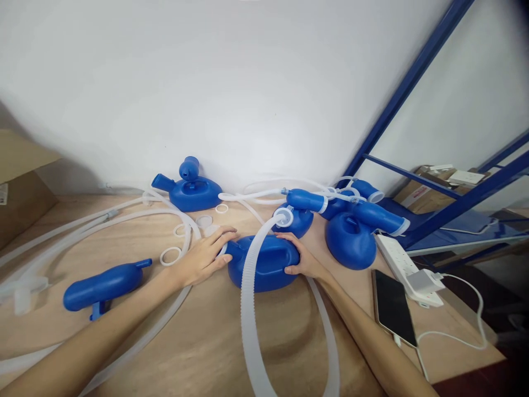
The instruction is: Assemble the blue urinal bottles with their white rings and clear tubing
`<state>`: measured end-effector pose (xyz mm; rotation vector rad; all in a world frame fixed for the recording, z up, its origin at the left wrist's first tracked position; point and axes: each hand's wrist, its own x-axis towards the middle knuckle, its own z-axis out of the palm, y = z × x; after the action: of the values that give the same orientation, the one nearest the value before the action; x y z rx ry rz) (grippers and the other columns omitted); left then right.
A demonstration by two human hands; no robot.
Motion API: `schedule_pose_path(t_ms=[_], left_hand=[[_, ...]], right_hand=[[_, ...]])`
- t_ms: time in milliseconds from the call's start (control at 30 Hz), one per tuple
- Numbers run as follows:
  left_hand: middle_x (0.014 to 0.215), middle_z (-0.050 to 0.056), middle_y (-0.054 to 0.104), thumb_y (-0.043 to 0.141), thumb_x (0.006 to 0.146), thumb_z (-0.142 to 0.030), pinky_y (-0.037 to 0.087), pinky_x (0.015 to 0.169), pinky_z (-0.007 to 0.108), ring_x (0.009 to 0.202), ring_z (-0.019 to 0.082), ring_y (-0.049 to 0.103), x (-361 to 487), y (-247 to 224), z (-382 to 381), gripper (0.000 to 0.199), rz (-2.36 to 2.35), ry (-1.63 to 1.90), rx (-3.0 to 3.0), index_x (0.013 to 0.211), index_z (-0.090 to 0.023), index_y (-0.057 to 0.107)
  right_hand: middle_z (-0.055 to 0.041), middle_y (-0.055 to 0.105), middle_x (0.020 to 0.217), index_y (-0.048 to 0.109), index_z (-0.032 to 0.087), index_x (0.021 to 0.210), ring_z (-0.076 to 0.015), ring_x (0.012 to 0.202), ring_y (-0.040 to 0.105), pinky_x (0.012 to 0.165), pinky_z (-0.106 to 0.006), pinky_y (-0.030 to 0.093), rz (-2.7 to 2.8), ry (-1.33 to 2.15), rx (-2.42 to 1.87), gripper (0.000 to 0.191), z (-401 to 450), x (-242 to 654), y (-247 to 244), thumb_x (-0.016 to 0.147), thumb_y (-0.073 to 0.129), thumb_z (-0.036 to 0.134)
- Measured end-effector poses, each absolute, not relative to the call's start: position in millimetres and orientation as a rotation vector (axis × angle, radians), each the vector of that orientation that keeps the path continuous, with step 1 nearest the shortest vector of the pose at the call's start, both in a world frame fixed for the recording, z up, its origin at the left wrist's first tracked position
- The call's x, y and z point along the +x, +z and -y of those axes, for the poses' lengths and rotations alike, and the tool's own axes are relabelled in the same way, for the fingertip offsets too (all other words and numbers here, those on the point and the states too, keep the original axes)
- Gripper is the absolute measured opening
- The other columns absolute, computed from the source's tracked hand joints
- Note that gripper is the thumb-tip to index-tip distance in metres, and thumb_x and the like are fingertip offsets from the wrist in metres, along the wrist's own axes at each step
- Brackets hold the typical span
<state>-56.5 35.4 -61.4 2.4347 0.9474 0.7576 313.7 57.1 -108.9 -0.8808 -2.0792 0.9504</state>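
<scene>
A blue plastic bottle (275, 275) lies on the wooden table in front of me. My left hand (206, 256) is wrapped round its neck end, by a white ring at the mouth. At the other end, my right hand (303, 256) grips the bottle with thumb in front and fingers on top. A ribbed white hose (249, 292) passes in front of the bottle, rising to a white round cap (284, 217) just behind it. The cap rests against another blue bottle (301, 223).
Several blue bottles (351, 245) and tubes stand at the back right. Another blue bottle (196, 193) is at the back left. A blue part (105, 285), white rings (170, 256) and hoses lie left. On the right are a phone (394, 309) and power strip (407, 267).
</scene>
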Motion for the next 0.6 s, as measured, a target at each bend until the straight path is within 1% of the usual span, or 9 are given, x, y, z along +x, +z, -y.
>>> schedule_pose_path(t_ms=[133,233,300,400,433,467,533,567,600], left_hand=[[0.147,0.015,0.060,0.033,0.108,-0.053,0.044,0.118,0.047,0.137,0.032,0.057,-46.7,-67.6,-33.2,0.055,-1.071,0.925,2.295,0.146,-0.022,0.057],[0.145,0.015,0.063,0.033,0.108,-0.054,0.043,0.119,0.049,0.135,0.032,0.058,-38.7,-66.5,-31.1,0.056,-1.194,0.997,2.190,0.146,-0.020,0.058],[0.151,0.014,0.059,0.032,0.108,-0.056,0.040,0.121,0.050,0.140,0.031,0.055,-35.2,-62.1,-30.2,0.060,-1.258,0.976,2.136,0.152,-0.021,0.052],[0.166,0.012,0.046,0.031,0.106,-0.063,0.035,0.125,0.052,0.153,0.032,0.043,-38.2,-52.9,-30.3,0.069,-1.390,0.858,2.079,0.162,-0.023,0.041],[0.167,0.012,0.044,0.031,0.105,-0.065,0.034,0.125,0.052,0.155,0.033,0.040,-43.1,-49.4,-30.9,0.071,-1.434,0.821,2.078,0.162,-0.024,0.041],[0.167,0.011,0.045,0.031,0.104,-0.067,0.034,0.126,0.052,0.155,0.033,0.040,-51.0,-45.8,-31.7,0.072,-1.474,0.804,2.088,0.160,-0.024,0.045],[0.156,0.011,0.058,0.035,0.102,-0.067,0.038,0.123,0.049,0.147,0.032,0.050,-77.8,-38.2,-32.8,0.067,-1.544,0.860,2.139,0.148,-0.025,0.058],[0.146,0.010,0.066,0.038,0.101,-0.067,0.042,0.119,0.047,0.139,0.032,0.058,-97.4,-34.7,-32.3,0.063,-1.595,0.940,2.159,0.139,-0.026,0.065],[0.132,0.009,0.073,0.046,0.095,-0.071,0.048,0.113,0.047,0.127,0.032,0.066,-121.5,-31.7,-30.3,0.059,-1.659,1.033,2.176,0.126,-0.028,0.072]], right_hand=[[-0.0150,0.049,0.155,0.052,0.028,0.149,-0.0395,0.149,0.045,0.127,-0.056,0.032,2.045,0.919,-0.908,0.094,-54.3,311.0,-112.7,0.072,0.084,0.072],[-0.0152,0.048,0.157,0.051,0.027,0.150,-0.0400,0.150,0.043,0.128,-0.056,0.031,2.023,0.882,-0.948,0.097,-52.0,308.3,-113.8,0.071,0.084,0.074],[-0.0149,0.047,0.158,0.049,0.027,0.152,-0.0407,0.151,0.043,0.128,-0.057,0.030,2.018,0.881,-0.966,0.099,-51.2,307.3,-113.4,0.072,0.084,0.074],[-0.0145,0.046,0.159,0.048,0.028,0.154,-0.0418,0.152,0.041,0.128,-0.058,0.030,2.025,0.887,-0.974,0.101,-51.0,307.4,-112.9,0.072,0.084,0.074],[-0.0145,0.046,0.159,0.048,0.029,0.154,-0.0419,0.152,0.041,0.129,-0.058,0.030,2.023,0.883,-0.975,0.101,-51.2,307.7,-113.1,0.072,0.084,0.074],[-0.0145,0.046,0.160,0.048,0.029,0.154,-0.0420,0.152,0.041,0.129,-0.059,0.029,2.021,0.877,-0.979,0.101,-51.3,308.0,-113.5,0.072,0.084,0.074],[-0.0144,0.046,0.160,0.048,0.029,0.155,-0.0418,0.151,0.042,0.129,-0.059,0.029,2.017,0.870,-0.988,0.100,-51.5,308.6,-114.7,0.072,0.083,0.075],[-0.0142,0.046,0.160,0.048,0.029,0.155,-0.0416,0.151,0.042,0.129,-0.059,0.029,2.014,0.869,-0.993,0.100,-51.5,308.8,-115.5,0.073,0.082,0.075],[-0.0142,0.047,0.160,0.048,0.029,0.155,-0.0414,0.151,0.042,0.129,-0.059,0.029,2.011,0.868,-0.994,0.100,-51.4,308.9,-116.3,0.073,0.082,0.075]])
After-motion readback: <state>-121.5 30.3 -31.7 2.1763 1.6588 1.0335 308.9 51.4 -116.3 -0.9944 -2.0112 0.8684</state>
